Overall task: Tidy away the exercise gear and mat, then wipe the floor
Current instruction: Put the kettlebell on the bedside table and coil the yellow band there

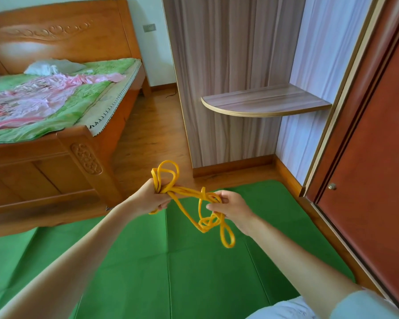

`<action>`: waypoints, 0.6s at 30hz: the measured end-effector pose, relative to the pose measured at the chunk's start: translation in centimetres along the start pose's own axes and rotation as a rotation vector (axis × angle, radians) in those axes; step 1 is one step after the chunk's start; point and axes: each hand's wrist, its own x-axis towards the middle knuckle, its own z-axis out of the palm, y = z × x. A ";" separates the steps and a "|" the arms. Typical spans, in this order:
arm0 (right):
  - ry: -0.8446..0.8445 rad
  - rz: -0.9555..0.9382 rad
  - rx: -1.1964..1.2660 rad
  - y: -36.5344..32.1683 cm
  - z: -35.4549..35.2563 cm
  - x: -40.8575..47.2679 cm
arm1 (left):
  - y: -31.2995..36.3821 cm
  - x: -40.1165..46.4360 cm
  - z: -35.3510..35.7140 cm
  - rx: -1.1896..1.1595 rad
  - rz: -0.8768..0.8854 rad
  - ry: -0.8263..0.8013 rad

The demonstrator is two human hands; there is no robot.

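Fingers of left hand (151,196) curled tight round a bunch of yellow resistance band (195,199), loops sticking up out of the fist. Right hand (232,207) pinches the other end of the bundle between thumb and fingertips; a tangle of loops hangs below it. Band is in mid-air, stretched between both hands, above the green mat (171,261), touching neither mat nor floor.

Step in hand, as I read it: coiling the band into a tidy bundle, first part of clearing the gear. Mat lies flat and unrolled, floor not wiped.

Next move likely needs the dangling loops gathered into the left fist, then a place to stow it; corner shelf (266,101) by the wardrobe (217,65) is near. Risk: loops knot up.
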 end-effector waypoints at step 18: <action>-0.281 0.184 0.020 0.0 -3.5 0.0 | -1.5 -3.4 -1.9 0.018 0.001 -0.243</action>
